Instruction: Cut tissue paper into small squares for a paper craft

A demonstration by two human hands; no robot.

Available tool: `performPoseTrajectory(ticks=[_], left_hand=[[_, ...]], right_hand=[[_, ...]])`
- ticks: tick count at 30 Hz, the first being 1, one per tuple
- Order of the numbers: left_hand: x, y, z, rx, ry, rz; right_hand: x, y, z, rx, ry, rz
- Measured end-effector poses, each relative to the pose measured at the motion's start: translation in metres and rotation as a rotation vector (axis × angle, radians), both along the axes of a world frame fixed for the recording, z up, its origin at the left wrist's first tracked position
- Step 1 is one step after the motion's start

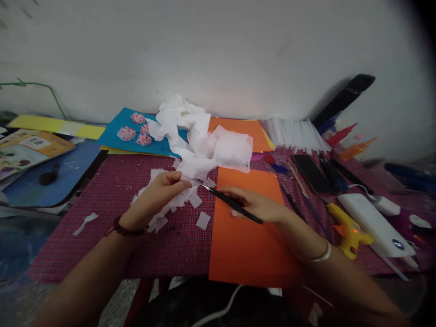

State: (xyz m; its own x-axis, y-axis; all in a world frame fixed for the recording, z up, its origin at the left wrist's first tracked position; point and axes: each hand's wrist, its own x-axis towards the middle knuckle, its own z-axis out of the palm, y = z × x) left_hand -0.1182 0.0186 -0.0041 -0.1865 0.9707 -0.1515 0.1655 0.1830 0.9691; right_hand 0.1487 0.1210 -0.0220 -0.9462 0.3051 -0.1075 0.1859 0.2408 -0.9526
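My right hand [254, 204] is closed around black-handled scissors [235, 205], whose metal blades point left. At the blade tips, my left hand [166, 187] pinches a thin bit of white tissue paper that blends with the paper behind it. Small cut squares of white tissue [203, 220] lie scattered on the red checked cloth [180, 252] beneath and beside my left hand. Just beyond the hands, a loose heap of white tissue [185, 122] and a folded pale stack [233, 147] rest on the sheets. An orange sheet [245, 254] lies under my right hand.
Pink-and-white crumpled paper balls [126, 133] sit on a blue sheet [114, 125]. Rightward are clear glue sticks [294, 134], a phone [313, 173], a yellow glue gun [349, 229] with an orange light, and a white power bank [374, 222]. A wall stands behind.
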Motion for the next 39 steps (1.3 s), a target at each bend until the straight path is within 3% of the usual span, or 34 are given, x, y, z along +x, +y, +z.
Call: performPoseTrajectory(ticks=[5,14,21,31,39], left_hand=[[-0.001,0.000,-0.002,-0.016,0.003,-0.046],[-0.004,-0.001,0.005,-0.001,-0.066,-0.016],[-0.023,-0.006,0.004,0.000,-0.292,-0.066],[-0.022,-0.006,0.004,0.200,-0.258,0.245],[-0.015,0.000,-0.008,0.128,-0.227,0.196]], right_hand=[[-0.005,0.001,-0.002,-0.082,-0.015,0.000],[-0.016,-0.005,-0.001,-0.308,-0.003,-0.066],[-0.018,-0.003,-0.014,-0.322,-0.001,-0.176],[-0.008,0.001,-0.010,-0.251,0.097,0.005],[-0.010,0.001,-0.007,-0.208,0.039,0.042]])
